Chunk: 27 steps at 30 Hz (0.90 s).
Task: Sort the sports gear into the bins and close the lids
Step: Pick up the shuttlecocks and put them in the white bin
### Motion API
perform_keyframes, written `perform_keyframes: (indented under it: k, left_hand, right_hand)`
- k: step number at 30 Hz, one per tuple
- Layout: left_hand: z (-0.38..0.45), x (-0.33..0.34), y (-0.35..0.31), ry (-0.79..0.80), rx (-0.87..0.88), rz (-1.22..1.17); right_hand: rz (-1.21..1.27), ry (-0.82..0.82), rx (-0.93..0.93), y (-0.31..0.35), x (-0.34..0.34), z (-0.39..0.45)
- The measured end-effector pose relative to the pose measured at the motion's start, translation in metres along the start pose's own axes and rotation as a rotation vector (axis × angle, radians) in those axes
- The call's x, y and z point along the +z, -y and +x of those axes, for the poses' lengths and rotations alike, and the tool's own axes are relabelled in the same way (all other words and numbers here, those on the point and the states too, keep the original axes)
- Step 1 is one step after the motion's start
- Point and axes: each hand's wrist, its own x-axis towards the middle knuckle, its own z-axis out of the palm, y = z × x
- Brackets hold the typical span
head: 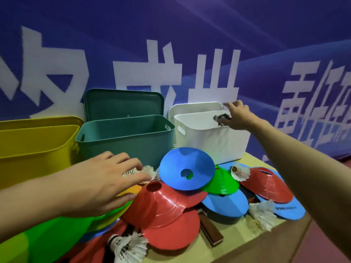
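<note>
Three open bins stand in a row at the back: yellow (38, 149), teal (125, 137) and white (209, 141). In front lies a heap of flat cones, among them a blue cone (186, 168), a red cone (161, 202) and a green cone (222, 183). White shuttlecocks (240, 172) lie scattered among them. My left hand (102, 181) reaches over the heap, its fingertips touching a shuttlecock (149, 170). My right hand (239, 116) hovers over the white bin's far right corner, thumb spread. A blurred dark grey object (221, 118) is at its fingertips, above the bin's opening.
The teal lid (123, 103) and the white lid (195, 107) lean upright against the blue banner behind their bins. A brown paddle handle (210, 230) sticks out from under the cones. The beige table's (241, 242) edge runs along the right, with red floor beyond.
</note>
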Motion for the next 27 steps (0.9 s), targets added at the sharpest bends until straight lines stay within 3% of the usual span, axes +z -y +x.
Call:
perform_keyframes:
  k: [5, 15, 27]
  left_hand:
    - [-0.003, 0.013, 0.005, -0.016, -0.001, -0.001]
    - [0.007, 0.017, -0.005, -0.069, 0.033, -0.049]
    - [-0.006, 0.021, -0.003, -0.035, 0.021, -0.001]
  right_hand:
    - [-0.127, -0.032, -0.141, -0.002, 0.027, -0.055]
    - [-0.246, 0.233, -0.118, -0.039, 0.067, -0.135]
    - [-0.166, 0.198, -0.169, -0.037, 0.084, -0.145]
